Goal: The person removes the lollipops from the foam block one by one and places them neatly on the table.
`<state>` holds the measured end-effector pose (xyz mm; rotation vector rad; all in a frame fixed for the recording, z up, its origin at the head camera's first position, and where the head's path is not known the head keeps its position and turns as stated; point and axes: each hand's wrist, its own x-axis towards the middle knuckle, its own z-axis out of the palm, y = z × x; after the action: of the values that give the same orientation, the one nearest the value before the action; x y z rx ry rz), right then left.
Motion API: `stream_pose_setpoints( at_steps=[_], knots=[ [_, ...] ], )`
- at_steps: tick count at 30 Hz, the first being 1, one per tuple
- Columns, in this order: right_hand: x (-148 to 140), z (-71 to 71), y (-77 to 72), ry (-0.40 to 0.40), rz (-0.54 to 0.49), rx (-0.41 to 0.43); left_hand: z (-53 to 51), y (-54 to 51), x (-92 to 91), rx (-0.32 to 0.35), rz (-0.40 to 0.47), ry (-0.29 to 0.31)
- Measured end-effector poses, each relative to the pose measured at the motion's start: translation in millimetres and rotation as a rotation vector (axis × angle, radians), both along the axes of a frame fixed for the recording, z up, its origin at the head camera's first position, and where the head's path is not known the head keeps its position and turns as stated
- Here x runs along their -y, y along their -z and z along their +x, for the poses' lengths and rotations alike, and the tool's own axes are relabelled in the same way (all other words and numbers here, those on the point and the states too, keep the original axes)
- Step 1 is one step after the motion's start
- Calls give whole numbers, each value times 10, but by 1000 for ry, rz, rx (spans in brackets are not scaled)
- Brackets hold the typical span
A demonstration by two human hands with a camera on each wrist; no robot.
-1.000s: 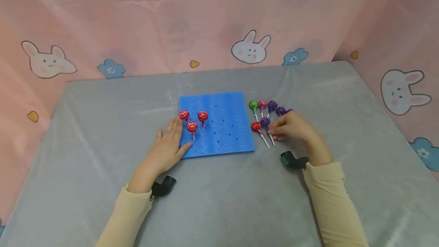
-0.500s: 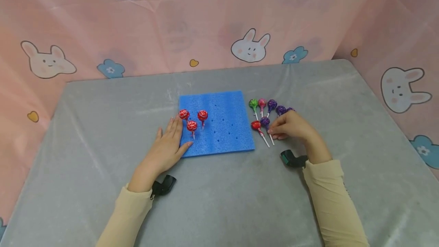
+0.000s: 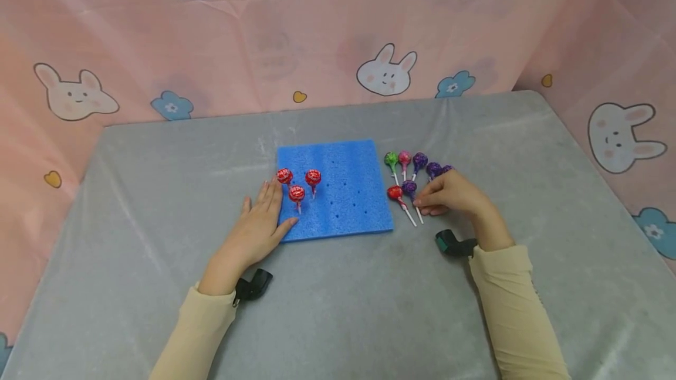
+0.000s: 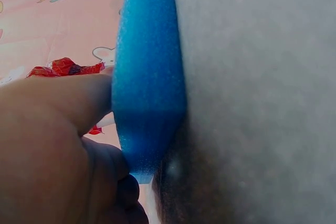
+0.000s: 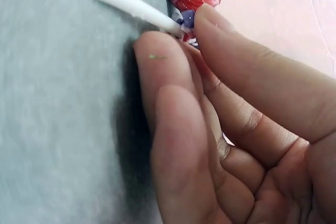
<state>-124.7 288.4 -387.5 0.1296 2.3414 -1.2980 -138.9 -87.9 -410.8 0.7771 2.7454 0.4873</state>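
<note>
Three lollipops [image 3: 297, 193] are standing, others [image 3: 391, 159] waiting. Our left hand [image 3: 256, 228] is lying flat, right hand [image 3: 455, 195] pinching a purple lollipop [image 3: 409, 187].

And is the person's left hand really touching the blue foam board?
Touching. The left wrist view shows it: the left hand has its thumb against the face of the blue foam board, with no gap between them.

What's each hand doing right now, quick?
Left hand: open, resting on the left edge of the blue foam board.
Right hand: closed, pinching a purple lollipop.
</note>
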Motion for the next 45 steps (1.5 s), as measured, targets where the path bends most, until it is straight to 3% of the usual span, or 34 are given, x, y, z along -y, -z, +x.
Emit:
stream_pose_setpoints(
  at_steps=[7, 16, 25, 33, 41, 45],
  knots=[
    [-30, -16, -11, -1, 1, 9, 9, -14, 26, 6, 0, -9],
    [-70, 45, -86, 1, -13, -44, -3, -6, -5, 6, -12, -7],
    [-23, 47, -179, 16, -86, -104, -10, -20, 4, 0, 4, -14],
    [176, 44, -198, 25, -32, -199, 0, -5, -12, 10, -14, -8],
    [500, -49, -169, 59, -205, -260, 5, -10, -2, 3, -13, -19],
    [683, -118, -184, 31, -265, -290, -3, -20, -4, 1, -9, -15]
  ],
)
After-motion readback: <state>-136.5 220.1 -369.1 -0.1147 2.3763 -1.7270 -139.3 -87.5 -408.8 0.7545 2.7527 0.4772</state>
